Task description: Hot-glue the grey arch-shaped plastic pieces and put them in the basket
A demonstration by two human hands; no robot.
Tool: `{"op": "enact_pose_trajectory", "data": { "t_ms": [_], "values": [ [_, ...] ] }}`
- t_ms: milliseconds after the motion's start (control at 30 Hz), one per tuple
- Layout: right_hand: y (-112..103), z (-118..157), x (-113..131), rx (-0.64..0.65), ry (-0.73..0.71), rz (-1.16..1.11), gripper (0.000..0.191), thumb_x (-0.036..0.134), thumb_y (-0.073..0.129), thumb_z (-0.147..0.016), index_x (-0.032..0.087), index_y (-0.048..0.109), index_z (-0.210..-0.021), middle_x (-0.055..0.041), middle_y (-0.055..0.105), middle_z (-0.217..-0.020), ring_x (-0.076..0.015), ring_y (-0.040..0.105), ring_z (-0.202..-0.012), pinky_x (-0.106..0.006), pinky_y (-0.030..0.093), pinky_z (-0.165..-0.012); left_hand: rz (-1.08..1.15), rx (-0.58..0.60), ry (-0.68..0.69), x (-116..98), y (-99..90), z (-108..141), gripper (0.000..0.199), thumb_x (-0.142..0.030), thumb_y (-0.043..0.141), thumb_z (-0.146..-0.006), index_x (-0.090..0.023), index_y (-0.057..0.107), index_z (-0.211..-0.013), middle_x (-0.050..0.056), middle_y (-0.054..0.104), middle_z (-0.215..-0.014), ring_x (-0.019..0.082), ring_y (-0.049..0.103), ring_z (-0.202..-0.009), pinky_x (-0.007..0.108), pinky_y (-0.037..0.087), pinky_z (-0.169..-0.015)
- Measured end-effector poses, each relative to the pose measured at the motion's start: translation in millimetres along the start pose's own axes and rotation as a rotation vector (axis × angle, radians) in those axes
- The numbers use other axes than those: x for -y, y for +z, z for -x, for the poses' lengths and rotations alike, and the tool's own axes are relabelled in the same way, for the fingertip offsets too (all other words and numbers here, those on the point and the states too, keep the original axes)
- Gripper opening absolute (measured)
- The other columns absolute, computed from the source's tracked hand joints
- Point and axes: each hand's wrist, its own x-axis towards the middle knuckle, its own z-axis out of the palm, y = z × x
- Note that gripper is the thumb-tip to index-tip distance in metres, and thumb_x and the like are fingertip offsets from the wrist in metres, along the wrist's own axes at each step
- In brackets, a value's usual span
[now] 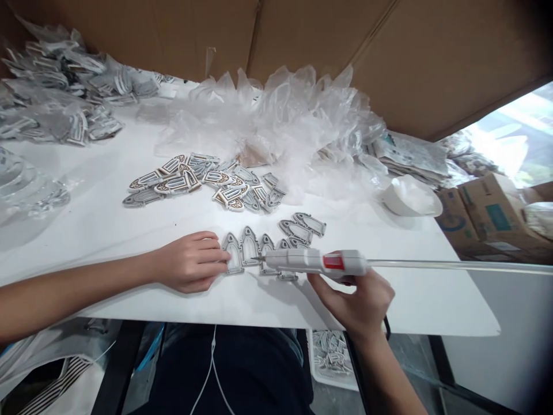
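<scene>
Head view: the white table (pixel 432 305) spreads widest, crumpled clear bags (pixel 298 115) crowding its back. Next, a loose pile of arch-shaped pieces (pixel 211 177), with white tabletop showing between it and the front row. Right hand (pixel 367 302) wraps the glue gun (pixel 298 260), wrist across the front edge, clear rod (pixel 432 264) reaching past the right edge. Left hand (pixel 192 262), loosely curled, fingertips at the leftmost arch (pixel 234 253); its grip I can't tell. Nozzle tip's at the second arch (pixel 249 245).

Clear rod (pixel 453 265) cut off, left forearm (pixel 86 289) cropped
</scene>
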Motion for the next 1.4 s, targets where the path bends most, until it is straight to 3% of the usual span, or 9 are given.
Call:
{"op": "enact_pose_trajectory", "data": {
  "t_ms": [233,600,767,867,967,1033,1133,1267,1400],
  "values": [
    [6,14,9,0.054,-0.033,-0.010,0.031,0.035,0.074,-0.075,0.016,0.049,-0.079,0.0045,0.052,-0.054,-0.0063,0.046,-0.045,-0.019,0.036,-0.047,-0.020,-0.009,0.005,-1,-0.5,-1,0.021,-0.018,0.054,-0.082,-0.015,0.061,-0.102,0.007,0.071,-0.104,0.017,0.062,-0.084,0.036,0.048,-0.087],
    [11,12,15,0.070,-0.041,-0.013,0.027,0.034,0.071,-0.077,0.017,0.050,-0.078,0.0036,0.055,-0.055,-0.0075,0.050,-0.046,-0.020,0.039,-0.049,-0.022,-0.019,0.001,0,0.3,0,0.019,-0.018,0.053,-0.083,-0.015,0.061,-0.100,0.006,0.071,-0.103,0.016,0.063,-0.085,0.036,0.048,-0.088],
    [14,13,20,0.026,-0.078,0.042,0.027,0.034,0.073,-0.077,0.016,0.054,-0.084,-0.0035,0.066,-0.072,-0.0118,0.061,-0.058,-0.022,0.043,-0.053,-0.014,-0.023,-0.002,0,-0.1,0,0.019,-0.018,0.054,-0.082,-0.015,0.061,-0.100,0.006,0.071,-0.101,0.016,0.063,-0.084,0.035,0.048,-0.088],
    [15,12,25,0.039,-0.019,0.022,0.025,0.032,0.074,-0.077,0.016,0.056,-0.086,-0.0032,0.066,-0.073,-0.0115,0.062,-0.060,-0.021,0.044,-0.054,-0.017,-0.017,-0.003,1,-0.7,0,0.017,-0.019,0.053,-0.083,-0.016,0.061,-0.099,0.007,0.071,-0.101,0.015,0.064,-0.084,0.034,0.049,-0.089],
    [16,9,26,-0.041,0.145,0.031,0.028,0.033,0.078,-0.072,0.015,0.060,-0.083,0.0011,0.059,-0.060,-0.0093,0.056,-0.049,-0.019,0.041,-0.048,-0.022,-0.019,-0.003,0,-1.1,-1,0.017,-0.019,0.052,-0.084,-0.016,0.061,-0.099,0.007,0.072,-0.100,0.014,0.064,-0.084,0.034,0.049,-0.089],
    [15,4,23,-0.132,0.354,0.029,0.033,0.033,0.083,-0.065,0.014,0.063,-0.083,0.0027,0.056,-0.056,-0.0087,0.053,-0.045,-0.018,0.041,-0.044,-0.023,-0.018,-0.002,0,-0.9,0,0.018,-0.019,0.052,-0.083,-0.017,0.060,-0.099,0.007,0.072,-0.100,0.014,0.064,-0.084,0.034,0.049,-0.088],
    [12,-8,13,-0.343,0.656,-0.148,0.037,0.030,0.085,-0.059,0.013,0.064,-0.084,-0.0009,0.062,-0.068,-0.0125,0.060,-0.056,-0.021,0.048,-0.047,-0.016,-0.017,-0.005,0,-0.4,0,0.018,-0.019,0.053,-0.083,-0.016,0.060,-0.099,0.006,0.071,-0.101,0.015,0.064,-0.083,0.035,0.048,-0.088],
    [8,-20,-3,-0.630,0.636,-0.357,0.039,0.014,0.084,-0.050,0.015,0.063,-0.082,-0.0044,0.066,-0.082,-0.0170,0.064,-0.072,-0.024,0.052,-0.049,-0.024,-0.018,-0.011,-1,-0.1,1,0.017,-0.019,0.055,-0.082,-0.016,0.060,-0.098,0.006,0.071,-0.101,0.015,0.063,-0.083,0.035,0.048,-0.089],
    [3,-17,-15,-0.654,0.640,-0.348,0.041,0.008,0.082,-0.049,0.017,0.062,-0.084,-0.0030,0.065,-0.079,-0.0177,0.064,-0.069,-0.026,0.054,-0.049,-0.067,-0.027,-0.018,-1,-1.5,0,0.011,-0.020,0.056,-0.081,-0.017,0.059,-0.092,0.005,0.071,-0.095,0.015,0.064,-0.081,0.035,0.048,-0.088]
  ]
}}
